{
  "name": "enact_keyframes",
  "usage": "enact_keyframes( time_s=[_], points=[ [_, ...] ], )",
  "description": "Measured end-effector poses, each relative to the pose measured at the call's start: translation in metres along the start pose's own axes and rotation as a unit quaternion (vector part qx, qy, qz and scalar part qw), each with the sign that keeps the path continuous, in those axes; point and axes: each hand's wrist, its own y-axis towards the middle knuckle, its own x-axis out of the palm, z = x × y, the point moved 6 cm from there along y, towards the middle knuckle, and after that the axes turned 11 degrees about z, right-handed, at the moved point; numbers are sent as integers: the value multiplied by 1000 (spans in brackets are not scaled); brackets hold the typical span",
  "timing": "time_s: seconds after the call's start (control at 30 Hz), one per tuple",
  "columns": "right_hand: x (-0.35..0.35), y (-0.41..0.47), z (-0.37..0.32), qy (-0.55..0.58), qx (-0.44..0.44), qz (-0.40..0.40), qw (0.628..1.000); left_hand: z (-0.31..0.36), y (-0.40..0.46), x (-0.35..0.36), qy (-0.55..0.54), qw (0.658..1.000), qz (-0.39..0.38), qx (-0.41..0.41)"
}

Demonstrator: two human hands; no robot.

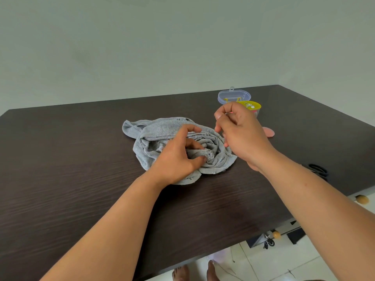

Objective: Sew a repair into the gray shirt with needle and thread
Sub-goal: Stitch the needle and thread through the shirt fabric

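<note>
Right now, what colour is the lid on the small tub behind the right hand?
Yellow lid, seen in the head view.

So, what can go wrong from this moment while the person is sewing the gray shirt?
1. The left hand pinches the gray shirt right beside the frayed spot, so a needle pushed in there could prick a fingertip.
2. The right hand is raised with pinched fingers; needle and thread are too thin to see, and a long thread might tangle in the bunched folds.
3. The scissors lie near the table edge, close to the right forearm, which might knock them off.
</note>
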Motion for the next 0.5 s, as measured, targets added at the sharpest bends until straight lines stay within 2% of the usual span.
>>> enact_keyframes(
  time_s=[0.3, 0.5],
  points=[
    [9, -7, -7, -5, -20, -32, 999, 2, 0, 0, 29, 999, 3, 26],
    [0, -4, -9, 16, -47, 4, 999, 1, 1, -2, 33, 999, 20, 33]
  ],
)
